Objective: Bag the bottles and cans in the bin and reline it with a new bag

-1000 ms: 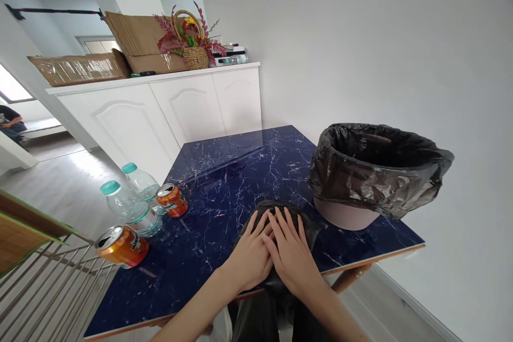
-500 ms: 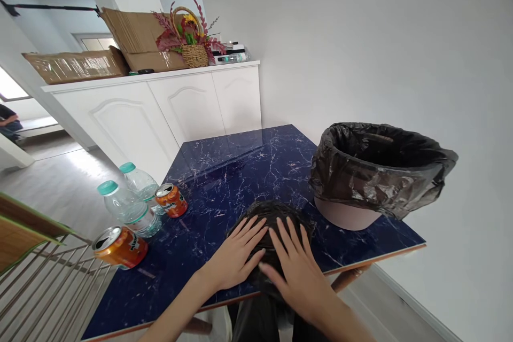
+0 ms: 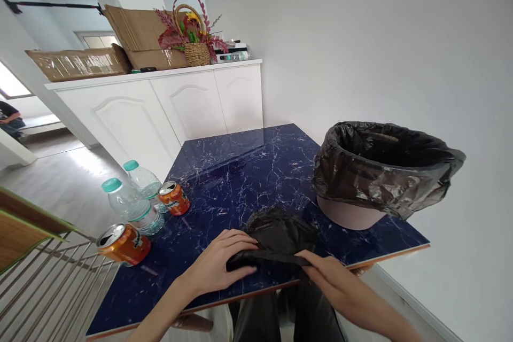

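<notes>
A black plastic bag (image 3: 280, 230) lies crumpled near the front edge of the blue marbled table (image 3: 236, 181), a folded strip of it raised toward me. My left hand (image 3: 226, 259) grips the left end of that strip, fingers curled over the top and thumb beneath. The right end is pinched between the thumb and fingers of my right hand (image 3: 323, 272). To the right of the bag stands a pinkish bin (image 3: 348, 216), lined with another black bag (image 3: 385, 181) folded over its rim.
At the table's left side stand two orange soda cans (image 3: 124, 244) and two clear bottles (image 3: 130, 203) with teal caps. Behind is a white cabinet (image 3: 160, 107) bearing cardboard boxes (image 3: 80, 64) and a flower basket (image 3: 197, 54). A person (image 3: 10, 117) sits far left.
Both hands were lying flat on the bag with fingers spread; now they hold the near part of it, lifted and folded into a strip. My right hand has moved outward to the right.
</notes>
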Tool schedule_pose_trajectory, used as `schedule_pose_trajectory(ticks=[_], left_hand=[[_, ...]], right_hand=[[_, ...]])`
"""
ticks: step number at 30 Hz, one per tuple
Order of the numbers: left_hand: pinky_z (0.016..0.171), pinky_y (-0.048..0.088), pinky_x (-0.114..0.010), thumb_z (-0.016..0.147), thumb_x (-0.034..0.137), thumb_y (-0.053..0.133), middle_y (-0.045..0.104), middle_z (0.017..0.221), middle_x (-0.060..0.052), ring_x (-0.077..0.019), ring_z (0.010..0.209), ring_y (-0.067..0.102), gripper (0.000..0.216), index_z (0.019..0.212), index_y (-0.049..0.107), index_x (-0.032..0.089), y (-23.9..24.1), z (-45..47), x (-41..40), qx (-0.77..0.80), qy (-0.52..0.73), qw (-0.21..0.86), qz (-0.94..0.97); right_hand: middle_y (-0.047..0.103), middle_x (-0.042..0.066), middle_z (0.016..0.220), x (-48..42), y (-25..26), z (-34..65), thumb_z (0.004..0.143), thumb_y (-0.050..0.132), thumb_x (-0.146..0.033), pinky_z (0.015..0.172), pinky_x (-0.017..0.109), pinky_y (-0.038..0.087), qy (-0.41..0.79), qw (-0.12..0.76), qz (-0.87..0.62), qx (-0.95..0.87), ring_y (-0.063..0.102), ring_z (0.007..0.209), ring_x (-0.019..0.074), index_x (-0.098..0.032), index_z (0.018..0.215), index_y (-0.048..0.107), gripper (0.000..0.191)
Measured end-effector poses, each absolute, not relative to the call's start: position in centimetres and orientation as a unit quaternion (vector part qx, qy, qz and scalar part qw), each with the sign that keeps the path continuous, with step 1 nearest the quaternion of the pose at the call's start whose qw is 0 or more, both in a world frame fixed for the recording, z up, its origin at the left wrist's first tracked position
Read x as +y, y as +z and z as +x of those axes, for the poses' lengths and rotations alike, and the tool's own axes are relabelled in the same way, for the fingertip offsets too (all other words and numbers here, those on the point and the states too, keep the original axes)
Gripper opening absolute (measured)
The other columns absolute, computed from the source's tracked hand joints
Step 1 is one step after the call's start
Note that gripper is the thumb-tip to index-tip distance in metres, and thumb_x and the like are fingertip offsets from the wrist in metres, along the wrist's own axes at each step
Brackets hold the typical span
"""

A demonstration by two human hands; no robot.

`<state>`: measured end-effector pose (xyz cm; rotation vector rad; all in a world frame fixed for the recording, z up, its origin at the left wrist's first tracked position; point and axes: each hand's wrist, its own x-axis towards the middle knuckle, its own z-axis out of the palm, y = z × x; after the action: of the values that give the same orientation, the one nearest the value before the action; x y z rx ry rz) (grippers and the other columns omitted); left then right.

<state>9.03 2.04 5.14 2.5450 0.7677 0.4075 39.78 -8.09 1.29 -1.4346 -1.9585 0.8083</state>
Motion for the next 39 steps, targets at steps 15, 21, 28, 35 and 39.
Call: schedule_pose_trajectory(ticks=[15,21,28,35,39], left_hand=[[0.126,0.037,-0.056,0.109,0.018,0.042,0.054,0.162,-0.015,-0.0304,0.155,0.046,0.046,0.154,0.048,0.021,3.9,14.5,2.3,0.374,0.28,-0.027,0.884],[0.136,0.016,-0.06,0.113,0.043,0.043,0.035,0.175,-0.009,-0.0305,0.166,0.022,0.067,0.173,0.019,0.022,2.8,14.1,3.3,0.261,0.112,0.0,0.959],[0.137,0.014,-0.053,0.116,0.039,0.034,0.028,0.178,-0.006,-0.0258,0.166,0.021,0.069,0.174,-0.001,0.029,0.8,13.0,4.5,0.279,0.091,0.026,0.956],[0.136,0.014,-0.053,0.116,0.042,0.033,0.024,0.179,-0.005,-0.0268,0.166,0.021,0.07,0.174,-0.004,0.029,0.5,13.1,4.5,0.287,0.077,-0.005,0.955],[0.136,0.013,-0.057,0.116,0.043,0.032,0.026,0.178,-0.004,-0.0273,0.166,0.022,0.069,0.174,-0.002,0.029,0.4,13.1,4.5,0.292,0.074,-0.025,0.953]], right_hand=[[0.038,0.011,0.174,-3.1,-0.6,33.5,0.112,0.042,-0.026,0.132,0.067,0.025,-0.024,0.301,-0.541,-0.785,0.028,0.164,0.0343,-0.02,0.168,0.037,0.057],[0.039,0.018,0.172,-0.2,-3.3,34.6,0.114,0.034,-0.029,0.13,0.069,0.023,-0.028,0.22,-0.569,-0.792,0.029,0.163,0.0371,-0.01,0.161,0.048,0.053],[0.038,0.015,0.173,0.2,-4.1,36.6,0.116,0.027,-0.036,0.132,0.058,0.026,-0.021,0.223,-0.58,-0.783,0.031,0.163,0.0302,-0.014,0.166,0.043,0.056],[0.03,0.008,0.177,0.5,-4.5,37.5,0.117,0.028,-0.043,0.132,0.055,0.03,-0.026,0.197,-0.573,-0.795,0.029,0.164,0.0288,-0.021,0.17,0.034,0.059],[0.027,0.007,0.178,0.7,-4.6,37.8,0.116,0.028,-0.045,0.132,0.057,0.032,-0.034,0.18,-0.565,-0.805,0.028,0.164,0.0296,-0.021,0.17,0.035,0.059]])
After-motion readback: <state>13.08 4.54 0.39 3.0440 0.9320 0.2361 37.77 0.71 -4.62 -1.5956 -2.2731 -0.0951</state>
